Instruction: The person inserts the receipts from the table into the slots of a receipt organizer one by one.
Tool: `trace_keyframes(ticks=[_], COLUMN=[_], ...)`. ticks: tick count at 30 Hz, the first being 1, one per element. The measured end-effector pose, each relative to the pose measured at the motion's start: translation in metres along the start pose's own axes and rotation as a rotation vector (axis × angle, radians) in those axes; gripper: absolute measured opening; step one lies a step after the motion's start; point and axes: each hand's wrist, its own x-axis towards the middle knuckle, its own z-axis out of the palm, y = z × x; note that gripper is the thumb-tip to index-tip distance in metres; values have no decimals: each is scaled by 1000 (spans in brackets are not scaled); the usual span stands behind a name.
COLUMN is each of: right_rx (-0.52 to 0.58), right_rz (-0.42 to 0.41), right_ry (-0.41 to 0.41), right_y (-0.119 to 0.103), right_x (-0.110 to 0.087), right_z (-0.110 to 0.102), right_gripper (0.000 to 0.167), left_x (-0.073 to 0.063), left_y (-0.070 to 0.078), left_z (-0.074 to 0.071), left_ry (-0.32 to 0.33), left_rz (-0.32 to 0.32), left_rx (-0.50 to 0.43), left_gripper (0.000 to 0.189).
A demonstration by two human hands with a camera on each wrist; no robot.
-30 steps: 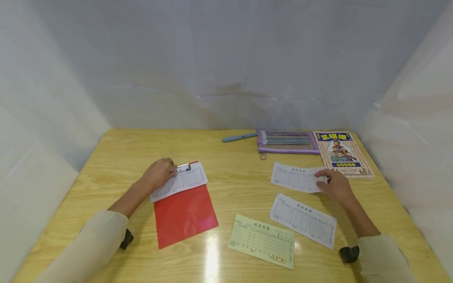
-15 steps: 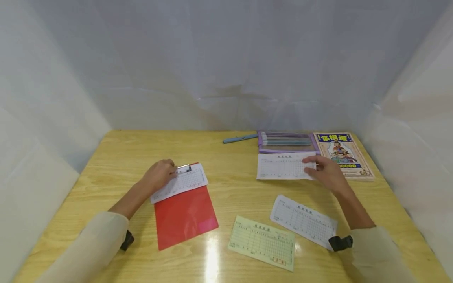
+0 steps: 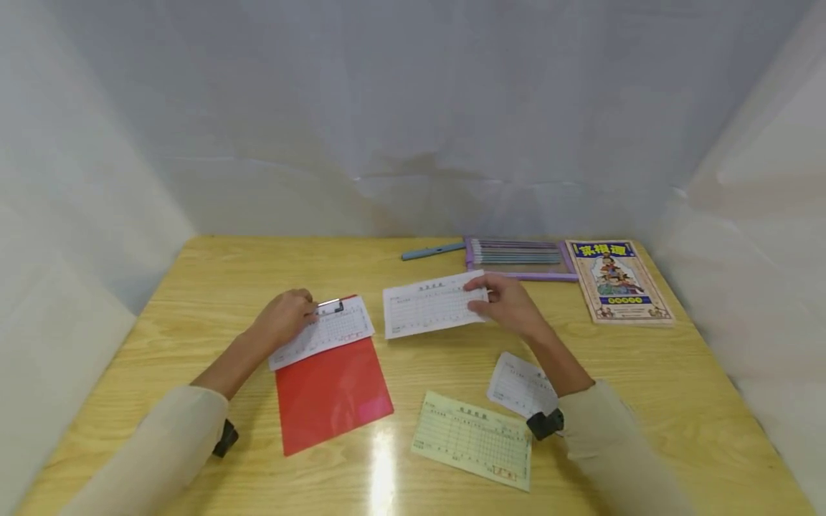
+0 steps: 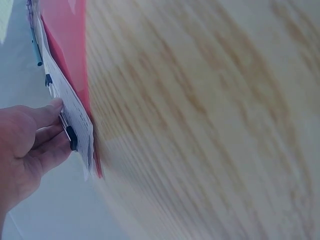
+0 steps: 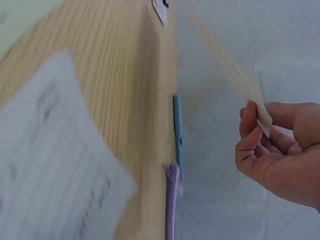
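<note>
A red clipboard (image 3: 332, 394) lies at the left of the table, with white receipt slips (image 3: 335, 330) under its metal clip (image 3: 330, 304). My left hand (image 3: 286, 317) pinches that clip between thumb and fingers, as the left wrist view shows close up. Raised above the table, a white receipt slip (image 3: 429, 304) is pinched at its right end by my right hand (image 3: 506, 304). Below that arm another white slip (image 3: 519, 383) lies on the wood, partly hidden by the wrist. A yellow receipt slip (image 3: 474, 441) lies beside it, nearer the front.
Along the back of the table lie a blue pen (image 3: 432, 251), a purple-edged pencil case (image 3: 519, 259) with several pencils, and a booklet (image 3: 616, 283) with a printed cover. Pale sheeting (image 3: 419, 143) walls the back and sides.
My right hand has lifted the white slip off the table and carried it left, closer to the clipboard. My left hand has stayed at the clip.
</note>
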Motion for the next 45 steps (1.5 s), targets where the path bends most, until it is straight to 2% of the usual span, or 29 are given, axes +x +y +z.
trace_keyframes(ticks=[7,17,22,29,35,45], right_rx=[79,-89,-143,-211,-254,-280], right_rz=[-24,33,67,105,153,158], right_ry=[-107,-130,-154,-187,-205,-181], right_y=[-12,-31,-35,-39,-42,-49], right_x=[22,49,57,68,73,79], right_z=[48,105,127,150,162,178], right_gripper=[28,22,21,21,20,19], left_x=[-1,-3,-3,-3,-3,-3], left_y=[-3,-2,-2,0,1,0], left_z=[3,-1,-1,1,1,0], left_ry=[13,-13,-8,5,36,63], left_rz=[32,-17,-6,-4,26,52], left_rx=[23,-8,-5,-29,-9,17], left_gripper=[15,18,18,17,15,13])
